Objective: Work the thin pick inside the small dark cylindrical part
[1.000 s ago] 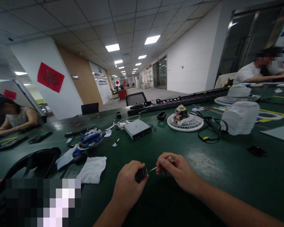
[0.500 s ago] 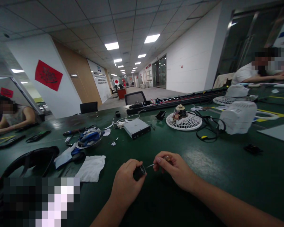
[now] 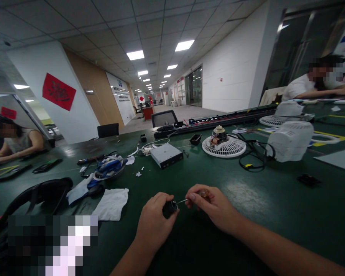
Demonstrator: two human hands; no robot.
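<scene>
Green table [image 3: 276, 207]: runs beneath both hands; a silver drive [image 3: 166, 154] and a white fan grille [image 3: 224, 149] lie towards its far side.
White cloth [image 3: 111, 205]: left of the left hand, apart from it.
Left hand [image 3: 153, 218]: grasping a black round part [image 3: 168, 209], thumb and fingers around it, its shiny end facing right.
Right hand [image 3: 211, 203]: gripping the amber handle of a screwdriver [image 3: 202, 193] in the fingers.
Screwdriver shaft [image 3: 183, 201]: slants leftward and slightly nearer, its long axis aimed at the shiny end; whether the tip touches, I cannot tell.
Place of the black round part: near middle of the scene, just left of the right hand's fingers.
</scene>
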